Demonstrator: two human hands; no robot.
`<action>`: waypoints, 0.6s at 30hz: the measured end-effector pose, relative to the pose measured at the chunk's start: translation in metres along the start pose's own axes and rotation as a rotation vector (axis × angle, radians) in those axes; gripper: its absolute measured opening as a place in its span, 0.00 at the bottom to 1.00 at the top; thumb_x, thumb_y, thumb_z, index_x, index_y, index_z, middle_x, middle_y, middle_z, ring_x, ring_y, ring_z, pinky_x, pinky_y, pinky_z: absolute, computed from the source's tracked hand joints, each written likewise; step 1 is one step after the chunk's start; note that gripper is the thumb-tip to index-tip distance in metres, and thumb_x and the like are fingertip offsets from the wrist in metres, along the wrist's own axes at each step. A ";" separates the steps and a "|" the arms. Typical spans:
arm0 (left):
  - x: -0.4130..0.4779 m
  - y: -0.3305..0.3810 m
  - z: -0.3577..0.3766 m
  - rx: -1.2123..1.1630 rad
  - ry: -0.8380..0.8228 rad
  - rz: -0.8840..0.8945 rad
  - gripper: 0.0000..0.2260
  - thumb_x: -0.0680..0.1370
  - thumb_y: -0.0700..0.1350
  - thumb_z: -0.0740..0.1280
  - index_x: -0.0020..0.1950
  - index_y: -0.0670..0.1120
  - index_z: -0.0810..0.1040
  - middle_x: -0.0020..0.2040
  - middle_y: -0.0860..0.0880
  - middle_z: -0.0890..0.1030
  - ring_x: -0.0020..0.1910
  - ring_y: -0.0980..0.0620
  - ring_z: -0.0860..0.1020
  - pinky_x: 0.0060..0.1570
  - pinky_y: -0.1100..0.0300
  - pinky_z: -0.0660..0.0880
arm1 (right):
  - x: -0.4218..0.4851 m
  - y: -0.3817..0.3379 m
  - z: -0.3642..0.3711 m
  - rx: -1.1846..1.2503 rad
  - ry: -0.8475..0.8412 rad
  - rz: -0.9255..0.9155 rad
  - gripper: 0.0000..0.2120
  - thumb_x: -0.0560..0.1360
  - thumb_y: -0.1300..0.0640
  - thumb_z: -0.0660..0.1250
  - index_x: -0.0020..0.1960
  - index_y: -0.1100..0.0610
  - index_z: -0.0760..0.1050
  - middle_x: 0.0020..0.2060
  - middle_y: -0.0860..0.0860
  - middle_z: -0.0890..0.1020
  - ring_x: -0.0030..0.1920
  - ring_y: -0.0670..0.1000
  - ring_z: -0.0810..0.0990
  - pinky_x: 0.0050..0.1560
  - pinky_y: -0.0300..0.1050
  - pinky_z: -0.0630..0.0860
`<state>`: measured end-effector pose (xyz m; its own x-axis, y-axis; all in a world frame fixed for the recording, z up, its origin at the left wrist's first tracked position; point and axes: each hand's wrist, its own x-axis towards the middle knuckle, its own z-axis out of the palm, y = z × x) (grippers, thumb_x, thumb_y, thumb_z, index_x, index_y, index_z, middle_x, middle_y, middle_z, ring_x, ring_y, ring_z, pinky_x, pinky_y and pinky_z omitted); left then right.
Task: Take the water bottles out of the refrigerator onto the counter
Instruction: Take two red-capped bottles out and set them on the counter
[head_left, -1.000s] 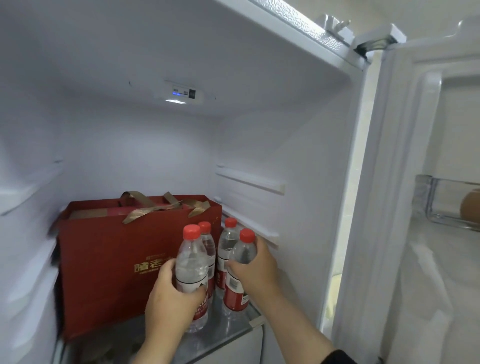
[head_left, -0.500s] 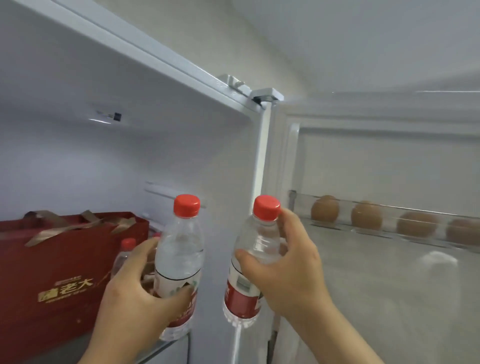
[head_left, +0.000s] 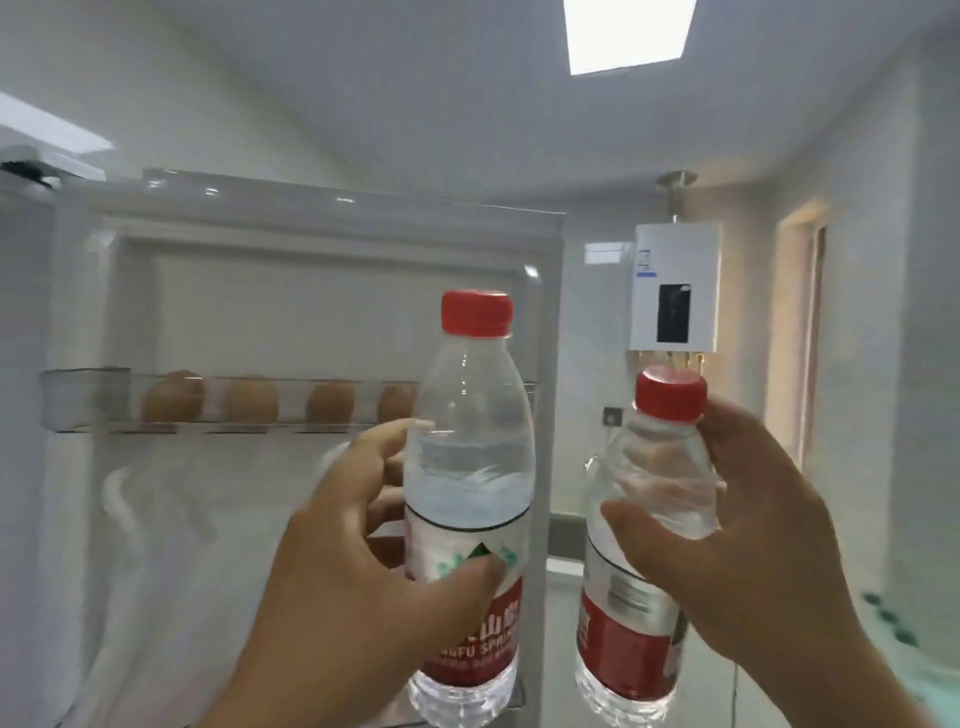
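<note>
The left hand (head_left: 363, 587) is gripping one water bottle (head_left: 470, 467) at its label, upright in mid-air; the right hand (head_left: 753, 545) is clutching a second bottle (head_left: 649, 478) at its shoulder, beside it. Behind, the open refrigerator door (head_left: 311, 291) is carrying eggs (head_left: 249, 402) on its shelf; a wall heater (head_left: 675, 286) is hanging beyond.

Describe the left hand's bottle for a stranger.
Find the open white refrigerator door holding brown eggs. Before its right edge, the left hand grips a clear red-capped plastic water bottle. It stands higher than the twin bottle in the right hand and shows a green logo.
</note>
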<state>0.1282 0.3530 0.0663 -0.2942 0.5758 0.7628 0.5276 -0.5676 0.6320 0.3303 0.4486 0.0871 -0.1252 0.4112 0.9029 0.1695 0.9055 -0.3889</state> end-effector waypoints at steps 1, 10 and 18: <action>0.003 0.000 0.029 -0.046 -0.029 -0.015 0.33 0.51 0.54 0.76 0.55 0.68 0.75 0.50 0.61 0.84 0.48 0.58 0.84 0.40 0.61 0.81 | -0.001 0.013 -0.021 -0.039 0.007 0.023 0.32 0.60 0.48 0.80 0.60 0.39 0.72 0.51 0.31 0.80 0.48 0.34 0.80 0.40 0.25 0.73; 0.030 -0.018 0.254 -0.373 -0.272 -0.044 0.28 0.52 0.54 0.77 0.51 0.68 0.77 0.48 0.60 0.84 0.45 0.58 0.84 0.35 0.66 0.79 | -0.008 0.120 -0.178 -0.293 0.113 0.202 0.30 0.60 0.51 0.78 0.57 0.36 0.69 0.47 0.39 0.80 0.46 0.41 0.82 0.41 0.29 0.77; 0.052 -0.063 0.436 -0.481 -0.427 -0.082 0.30 0.53 0.52 0.77 0.54 0.65 0.77 0.48 0.57 0.84 0.46 0.52 0.83 0.45 0.51 0.81 | -0.014 0.221 -0.290 -0.461 0.219 0.293 0.25 0.65 0.56 0.79 0.55 0.39 0.73 0.46 0.38 0.81 0.44 0.40 0.83 0.39 0.27 0.75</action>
<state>0.4267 0.6756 0.0066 0.0768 0.7558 0.6502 0.0719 -0.6547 0.7525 0.6531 0.6127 0.0416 0.1879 0.5619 0.8056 0.5804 0.5982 -0.5525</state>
